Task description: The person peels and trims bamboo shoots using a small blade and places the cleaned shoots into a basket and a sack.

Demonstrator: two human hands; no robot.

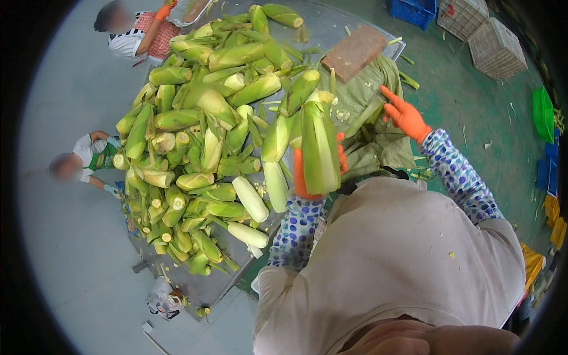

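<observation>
My left hand (303, 175), in an orange glove, is wrapped around an ear of corn (320, 146) in its green husk, cut stem end pointing away from me. My right hand (407, 119), also gloved in orange, is off to the right with its index finger stretched out. A strip of husk (366, 116) lies close to its fingertips; whether the hand grips it is unclear. Left of my left hand lie ears stripped to pale inner husk, one (250, 199) beside another (276, 186). Beyond them a large heap of green corn ears (186, 117) covers the metal table (222, 284).
A brick-like block (355, 52) rests on a green cloth (390, 151) at the table's right end. Two co-workers (100, 153) (133, 35) stand across the table. Pale crates (497, 49), a blue crate (412, 13) and a green basket (542, 113) are on the floor to the right.
</observation>
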